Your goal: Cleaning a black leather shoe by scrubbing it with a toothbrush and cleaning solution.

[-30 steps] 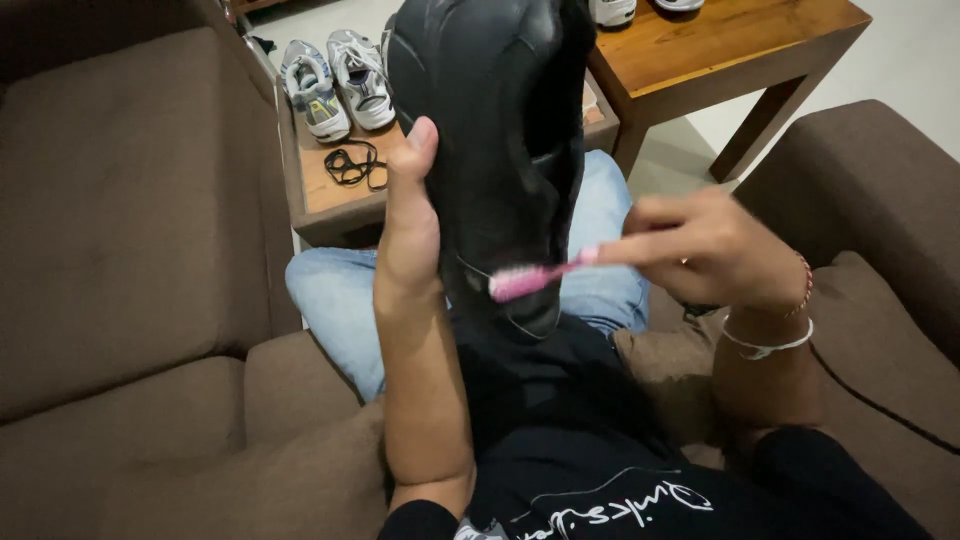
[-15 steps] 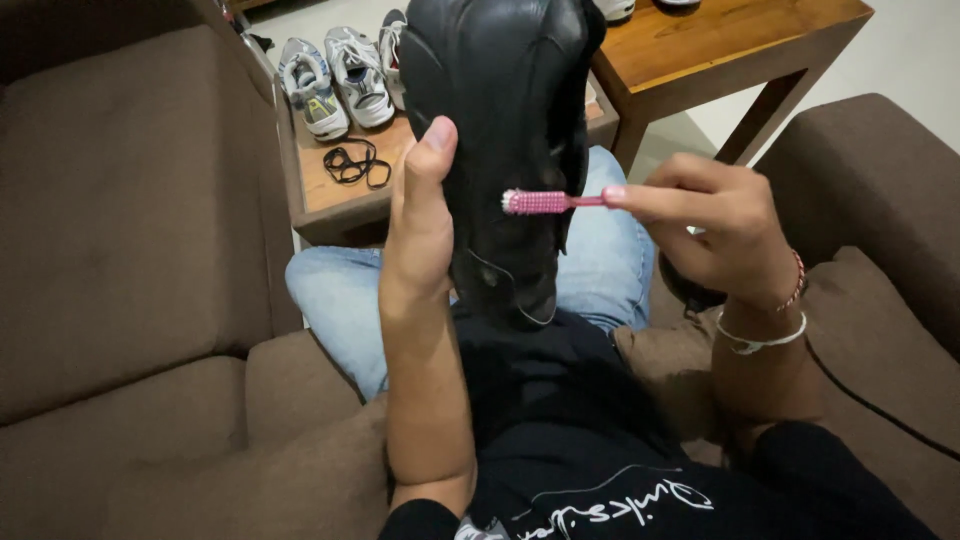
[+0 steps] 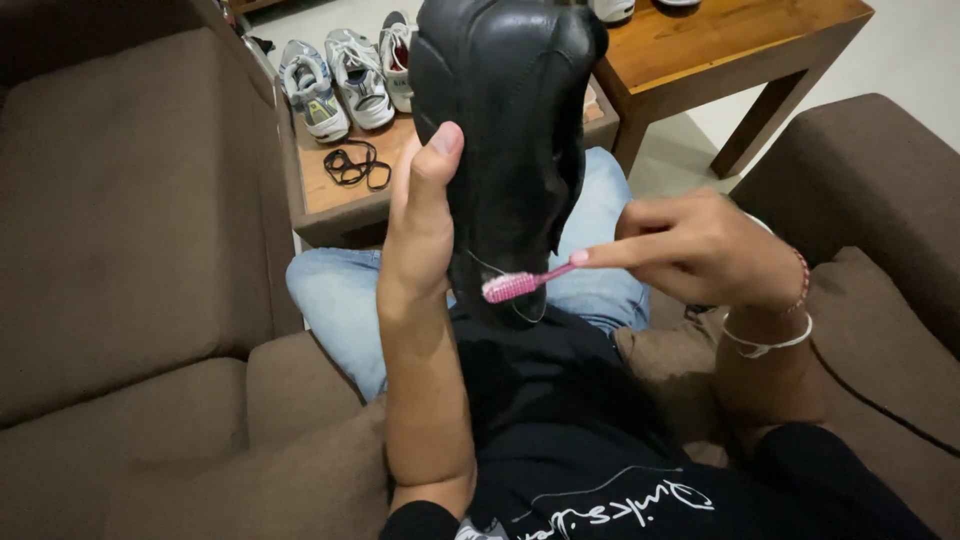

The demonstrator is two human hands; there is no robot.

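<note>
The left hand (image 3: pixel 420 235) gripped the black leather shoe (image 3: pixel 505 130), held upright above the lap, near the wooden desk (image 3: pixel 330 185). The right hand (image 3: pixel 700 250) pinched the pink toothbrush (image 3: pixel 525 283), bristles against the shoe's lower end. Risk: a loose one-handed grip could let the shoe twist or drop under brush pressure; hard strokes could scuff the leather. The shoe appeared smooth, creased, with a dull sheen.

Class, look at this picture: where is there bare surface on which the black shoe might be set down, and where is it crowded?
Bare wood shows on the low table in front of the black loop, and on the higher table. The sofa cushion left of the left hand is bare too. It is crowded at the low table's far edge, where sneakers stand in a row.
</note>
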